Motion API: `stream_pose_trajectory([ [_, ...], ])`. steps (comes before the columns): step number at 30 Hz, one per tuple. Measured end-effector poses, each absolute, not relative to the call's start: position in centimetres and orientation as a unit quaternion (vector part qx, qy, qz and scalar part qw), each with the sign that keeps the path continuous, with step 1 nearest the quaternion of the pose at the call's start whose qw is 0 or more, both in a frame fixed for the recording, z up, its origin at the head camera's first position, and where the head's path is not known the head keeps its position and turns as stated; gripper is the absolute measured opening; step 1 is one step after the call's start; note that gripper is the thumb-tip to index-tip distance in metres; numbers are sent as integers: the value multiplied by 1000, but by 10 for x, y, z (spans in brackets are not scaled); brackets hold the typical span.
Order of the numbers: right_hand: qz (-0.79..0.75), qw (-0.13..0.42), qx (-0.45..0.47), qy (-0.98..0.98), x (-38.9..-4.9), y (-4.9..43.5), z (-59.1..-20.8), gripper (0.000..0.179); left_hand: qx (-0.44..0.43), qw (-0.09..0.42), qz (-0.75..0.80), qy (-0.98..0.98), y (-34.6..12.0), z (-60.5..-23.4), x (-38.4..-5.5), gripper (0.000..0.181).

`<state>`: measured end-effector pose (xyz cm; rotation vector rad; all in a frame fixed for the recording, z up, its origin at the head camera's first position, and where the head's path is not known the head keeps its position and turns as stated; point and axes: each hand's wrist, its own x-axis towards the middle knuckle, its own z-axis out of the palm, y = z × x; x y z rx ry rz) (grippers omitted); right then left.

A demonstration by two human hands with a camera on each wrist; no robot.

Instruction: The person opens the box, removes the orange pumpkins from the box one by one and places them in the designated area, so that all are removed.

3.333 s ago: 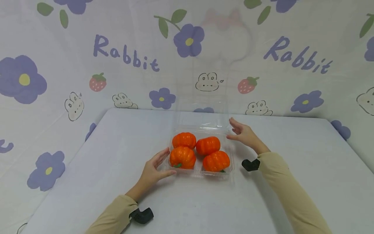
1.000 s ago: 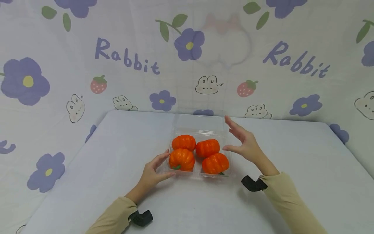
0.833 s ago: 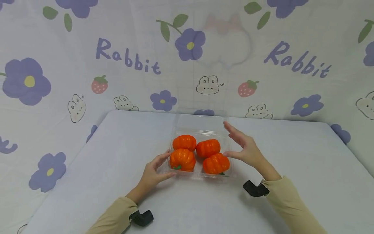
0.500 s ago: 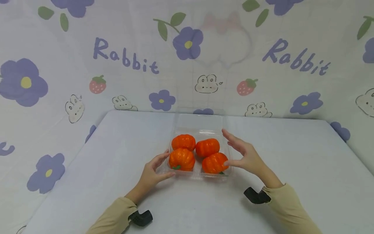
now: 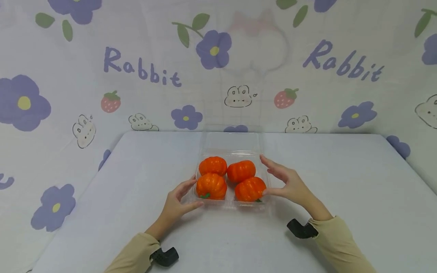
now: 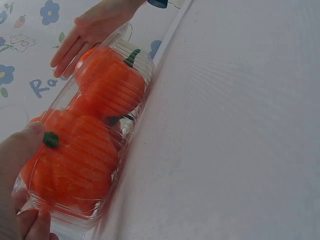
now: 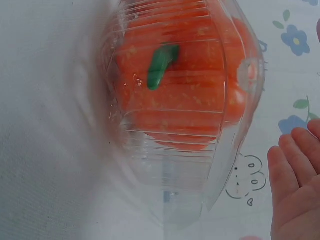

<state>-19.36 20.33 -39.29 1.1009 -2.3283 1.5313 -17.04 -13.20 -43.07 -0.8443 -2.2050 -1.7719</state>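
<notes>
The left grip (image 5: 176, 204) was loosely curled round the near left corner of the clear box (image 5: 230, 203) on the worktop (image 5: 225, 239). The right grip (image 5: 293, 184) was spread wide, with nothing held. If one side was pushed too hard, the box could be tipped and its four pumpkins (image 5: 211, 185) spilled. The see-through lid (image 5: 233, 141) behind could hardly be seen.

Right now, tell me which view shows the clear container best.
The head view: it shows nearly the whole clear container, its open lid and the four orange pumpkins inside. The left wrist view gives a slanted side; the right wrist view, a close-up cut off by the frame.
</notes>
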Motion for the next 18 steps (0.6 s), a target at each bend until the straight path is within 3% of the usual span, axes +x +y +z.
stream_pose_trajectory([
  [6, 518, 47, 378, -766, -191, 203, -394, 78, -278, 93, -599, -745, -131, -430, -169, 55],
  [13, 525, 12, 366, -769, -178, 195, -382, 54, -279, 99, -594, -748, -130, -429, -169, 55],
  [18, 529, -11, 362, -768, -179, 194, -387, 49, -276, 97, -598, -746, -131, -429, -169, 55],
])
